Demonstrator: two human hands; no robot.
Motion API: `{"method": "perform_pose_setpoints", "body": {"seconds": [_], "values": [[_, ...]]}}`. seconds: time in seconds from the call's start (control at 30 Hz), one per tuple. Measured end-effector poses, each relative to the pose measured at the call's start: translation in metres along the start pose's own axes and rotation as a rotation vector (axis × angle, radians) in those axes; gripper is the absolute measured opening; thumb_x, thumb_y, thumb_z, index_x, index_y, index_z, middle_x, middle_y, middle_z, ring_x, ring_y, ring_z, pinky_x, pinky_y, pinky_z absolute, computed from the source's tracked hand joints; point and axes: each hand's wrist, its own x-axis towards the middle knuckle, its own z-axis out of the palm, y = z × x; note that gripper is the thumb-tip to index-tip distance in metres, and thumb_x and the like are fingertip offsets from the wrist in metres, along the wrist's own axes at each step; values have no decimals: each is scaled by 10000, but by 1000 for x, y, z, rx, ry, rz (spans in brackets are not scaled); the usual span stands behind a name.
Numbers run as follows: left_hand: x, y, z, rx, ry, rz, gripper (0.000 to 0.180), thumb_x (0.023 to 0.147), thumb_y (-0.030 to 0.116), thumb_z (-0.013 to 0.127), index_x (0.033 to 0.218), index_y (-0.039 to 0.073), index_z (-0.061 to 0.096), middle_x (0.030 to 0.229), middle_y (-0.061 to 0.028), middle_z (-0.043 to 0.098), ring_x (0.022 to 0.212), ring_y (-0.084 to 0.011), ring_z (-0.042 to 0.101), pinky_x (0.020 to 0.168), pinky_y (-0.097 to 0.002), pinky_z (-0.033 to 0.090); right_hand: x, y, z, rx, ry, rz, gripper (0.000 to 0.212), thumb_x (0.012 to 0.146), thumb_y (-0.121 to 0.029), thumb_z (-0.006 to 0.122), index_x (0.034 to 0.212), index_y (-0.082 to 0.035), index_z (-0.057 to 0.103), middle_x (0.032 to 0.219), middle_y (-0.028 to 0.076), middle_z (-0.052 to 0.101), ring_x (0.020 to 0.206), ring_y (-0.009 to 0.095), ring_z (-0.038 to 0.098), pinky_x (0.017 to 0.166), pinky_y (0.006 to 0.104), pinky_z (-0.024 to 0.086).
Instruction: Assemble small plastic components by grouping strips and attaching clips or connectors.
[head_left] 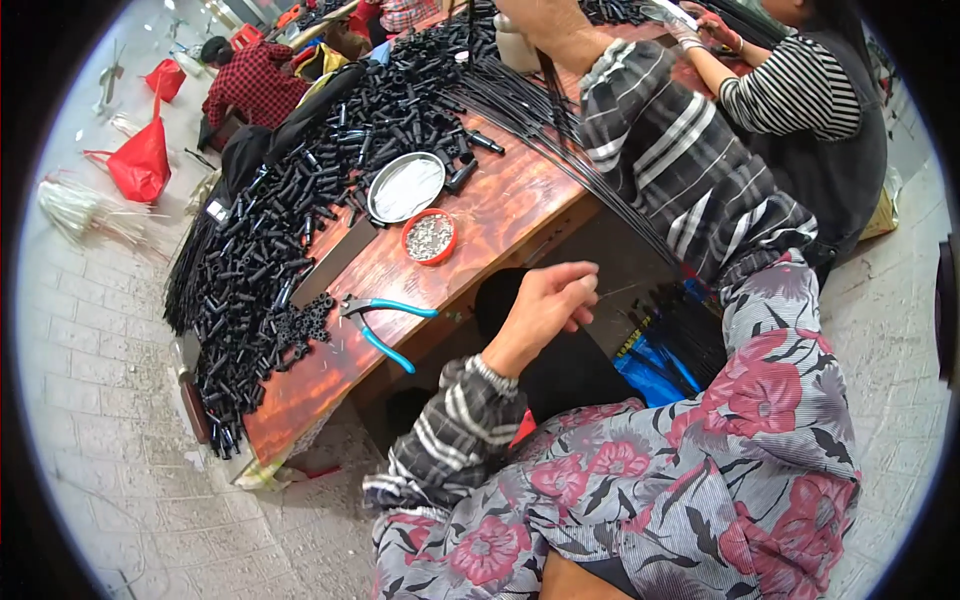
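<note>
My left hand hovers off the table's near edge, above my lap. Its fingers are bent and drawn together against the thumb; whatever they hold, if anything, I cannot make out. Far forward, my right hand reaches to the top of the picture, beside a whitish bottle. Its fingers are hidden. Thin black strands hang just below that hand, and I cannot tell if it grips them. Long black rods lie across the table under my right arm.
Black tubular pieces heap over the wooden table. Near its edge are a round metal dish, a red bowl of small bits, a flat metal bar and blue-handled pliers. A co-worker in stripes sits at right.
</note>
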Motion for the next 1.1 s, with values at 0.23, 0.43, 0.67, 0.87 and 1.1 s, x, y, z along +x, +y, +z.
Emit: {"method": "perform_pose_setpoints", "body": {"seconds": [0.23,0.43,0.67,0.87,1.1], "values": [[-75,-35,-27,-158,307,50,274,843,185,535,1036,-7,568,782,-79,616,642,-109,585,550,-202,459,-74,32,61,83,316,-394,241,863,-171,478,688,-4,479,526,19,394,492,83,368,453,262,318],[-126,-29,-32,-157,503,216,236,838,132,544,1016,-19,577,787,-72,624,639,-102,582,565,-212,464,-95,-42,56,415,-299,218,237,853,-154,493,646,-40,492,519,-41,413,457,31,361,407,208,273],[-171,38,-8,94,314,696,125,769,17,540,813,-71,617,672,-118,611,601,-161,587,544,-255,462,-128,-134,35,375,-1197,289,241,845,-205,496,907,21,555,624,4,531,507,70,473,435,209,381],[-186,30,-23,-265,896,614,349,893,286,458,923,-51,547,764,-106,607,639,-134,586,556,-223,469,-176,-157,53,617,-1121,78,310,792,-45,543,1074,21,431,664,10,489,597,47,425,473,217,339],[-195,38,-41,-538,960,1020,326,889,204,465,1127,-15,420,929,-143,587,825,-204,592,731,-301,489,-226,-170,53,931,-1051,204,370,783,58,490,1135,0,394,767,34,549,683,71,523,608,195,406]]}}
